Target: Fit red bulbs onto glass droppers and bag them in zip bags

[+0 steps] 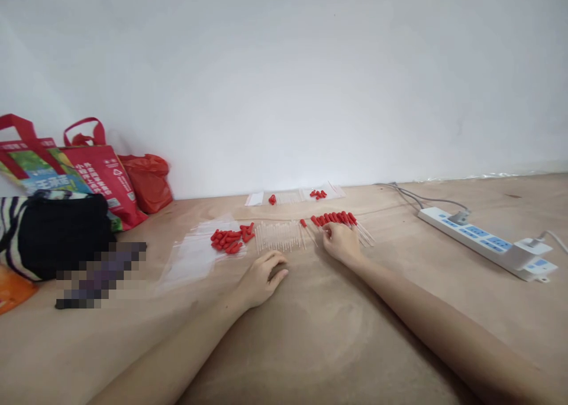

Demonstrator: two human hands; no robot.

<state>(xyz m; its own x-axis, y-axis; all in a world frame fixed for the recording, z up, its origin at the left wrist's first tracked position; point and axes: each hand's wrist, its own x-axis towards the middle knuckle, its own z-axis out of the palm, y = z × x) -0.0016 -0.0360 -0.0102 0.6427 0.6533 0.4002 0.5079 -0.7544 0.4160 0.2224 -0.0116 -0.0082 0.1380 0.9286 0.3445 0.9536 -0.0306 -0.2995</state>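
Note:
My left hand [264,279] rests on the wooden tabletop with thumb and fingers apart and holds nothing. Just beyond it lies a row of thin pale sticks [278,237]. My right hand [342,243] is at the near side of a row of red-tipped sticks [333,217], covering some of their shafts. Its fingers are drawn together; whatever they pinch is hidden. One separate red-tipped stick [303,222] lies between the two rows. Loose red caps [227,240] are piled left of the pale sticks, partly on clear plastic bags [190,256].
Against the wall, more red caps [318,194] lie on clear bags. A white power strip [483,242] with cables is on the right. Red shopping bags [104,177], a black bag [62,233] and a blurred-out dark object [102,277] are on the left.

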